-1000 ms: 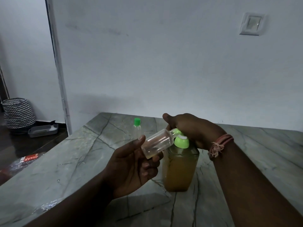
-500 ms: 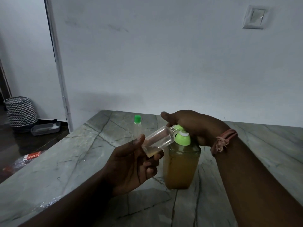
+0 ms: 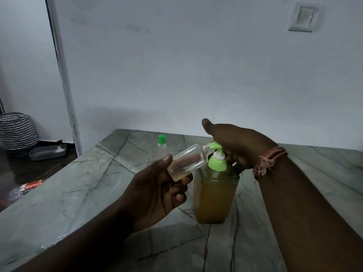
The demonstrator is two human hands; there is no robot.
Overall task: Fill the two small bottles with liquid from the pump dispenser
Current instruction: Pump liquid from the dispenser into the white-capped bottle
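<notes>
My grey marble table point(image 3: 82, 185) with two things standing on it.
The pump dispenser point(image 3: 215, 197), full of amber liquid, stands upright near the middle in front of me. A small clear bottle with a green cap point(image 3: 161, 143) stands upright farther back, near the wall, well apart from it.

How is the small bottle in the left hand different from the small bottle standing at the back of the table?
The held bottle lies tilted in the left hand, its open mouth at the pump spout; the back bottle stands upright on the table, untouched. The held bottle has no cap; the back bottle has a green cap. The held bottle has a little yellowish liquid at its base; the back bottle's contents are unclear. Both are small and clear.
</notes>
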